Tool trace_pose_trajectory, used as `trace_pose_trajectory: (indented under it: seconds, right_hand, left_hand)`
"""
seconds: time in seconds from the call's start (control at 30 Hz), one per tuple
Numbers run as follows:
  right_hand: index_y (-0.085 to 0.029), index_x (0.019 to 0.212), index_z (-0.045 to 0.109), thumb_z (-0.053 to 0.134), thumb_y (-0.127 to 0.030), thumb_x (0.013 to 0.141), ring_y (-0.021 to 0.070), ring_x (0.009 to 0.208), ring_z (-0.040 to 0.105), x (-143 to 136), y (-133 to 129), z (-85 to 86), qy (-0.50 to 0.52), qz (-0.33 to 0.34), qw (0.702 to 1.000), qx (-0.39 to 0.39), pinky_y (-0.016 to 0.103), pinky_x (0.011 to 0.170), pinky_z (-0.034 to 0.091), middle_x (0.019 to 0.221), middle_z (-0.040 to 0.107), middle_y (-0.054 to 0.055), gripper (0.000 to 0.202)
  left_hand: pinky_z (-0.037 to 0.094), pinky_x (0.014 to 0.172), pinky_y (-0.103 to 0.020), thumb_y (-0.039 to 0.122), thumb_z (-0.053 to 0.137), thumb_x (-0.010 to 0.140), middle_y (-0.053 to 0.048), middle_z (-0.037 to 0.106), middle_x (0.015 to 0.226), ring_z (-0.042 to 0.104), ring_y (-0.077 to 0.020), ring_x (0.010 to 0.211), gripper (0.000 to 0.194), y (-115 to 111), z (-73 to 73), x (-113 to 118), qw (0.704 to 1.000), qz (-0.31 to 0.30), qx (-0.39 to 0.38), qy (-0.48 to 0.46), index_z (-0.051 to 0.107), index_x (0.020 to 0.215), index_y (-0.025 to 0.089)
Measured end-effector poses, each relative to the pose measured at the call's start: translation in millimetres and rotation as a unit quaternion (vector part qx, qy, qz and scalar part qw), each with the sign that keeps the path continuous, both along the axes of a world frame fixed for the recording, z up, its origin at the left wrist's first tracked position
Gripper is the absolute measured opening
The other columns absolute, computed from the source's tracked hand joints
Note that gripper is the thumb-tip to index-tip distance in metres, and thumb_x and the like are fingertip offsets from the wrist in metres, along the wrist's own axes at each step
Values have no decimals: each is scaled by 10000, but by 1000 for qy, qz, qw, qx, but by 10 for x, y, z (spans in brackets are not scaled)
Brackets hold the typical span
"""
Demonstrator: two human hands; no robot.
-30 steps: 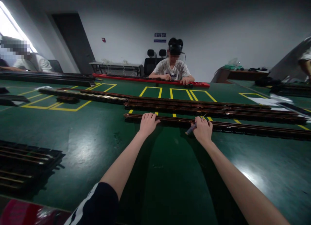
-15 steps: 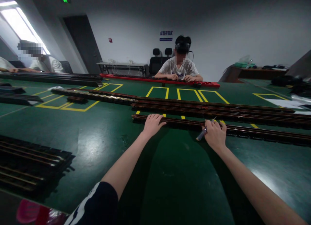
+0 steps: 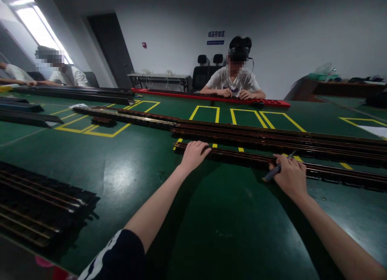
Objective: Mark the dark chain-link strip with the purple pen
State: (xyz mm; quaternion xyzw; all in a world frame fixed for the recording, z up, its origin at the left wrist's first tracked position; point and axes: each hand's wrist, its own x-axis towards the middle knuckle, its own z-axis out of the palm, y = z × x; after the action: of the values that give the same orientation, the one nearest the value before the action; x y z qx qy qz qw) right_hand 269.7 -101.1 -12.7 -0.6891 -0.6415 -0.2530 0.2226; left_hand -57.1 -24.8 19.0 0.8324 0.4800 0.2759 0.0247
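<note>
A long dark strip [image 3: 242, 156] with thin coppery lines lies across the green table in front of me. My left hand [image 3: 196, 154] is over the strip near its left end, fingers curled onto the far edge. Farther right, my right hand [image 3: 290, 174] also rests at the strip. Its fingers are closed round a slim screwdriver [image 3: 272, 173] with a see-through handle, whose thin tip points up and away to the right. Just beyond lie several similar strips [image 3: 229, 131], side by side. My fingers hide parts of the front strip.
More dark strips [image 3: 33, 203] are stacked at the near left. A short dark piece [image 3: 103, 122] lies by yellow tape outlines [image 3: 113, 135]. Across the table a person [image 3: 234, 80] works at a long red frame [image 3: 276, 103]. Other people sit at the far left.
The view has turned slightly left, so the scene sits farther right in the picture. Both hands stay at the front strip, and the screwdriver is still in my right hand.
</note>
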Motion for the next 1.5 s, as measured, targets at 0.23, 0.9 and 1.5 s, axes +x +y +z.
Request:
trace_pose_trajectory:
  seconds: [0.23, 0.9, 1.5]
  right_hand:
    - [-238, 847, 422, 490, -420, 830, 313, 916, 598, -308, -16, 208, 187, 97, 977, 42, 471, 809, 379, 981, 670, 168, 195]
    - [-169, 841, 674, 524, -640, 792, 121, 592, 595, -2703, 717, 360, 578, 382, 694, -198, 245, 550, 498, 753, 628, 31, 496]
    - [-209, 829, 521, 509, -589, 824, 99, 461, 560, -2682, 785, 146, 582, 402, 689, -156, 226, 447, 416, 725, 617, -8, 380]
  left_hand:
    - [410, 931, -392, 250, 342, 945, -78, 664, 1144, 556, -253, 1115, 327, 234, 8, -619, 940, 305, -32, -147, 658, 1017, 208]
    - [369, 918, -381, 420, 326, 916, -28, 721, 829, 643, -230, 917, 426, 436, -42, -821, 940, 275, -180, -94, 645, 719, 218]
    - [369, 893, -337, 342, 343, 883, -46, 723, 866, 638, -228, 921, 367, 425, -42, -785, 929, 310, -175, -102, 625, 689, 210]
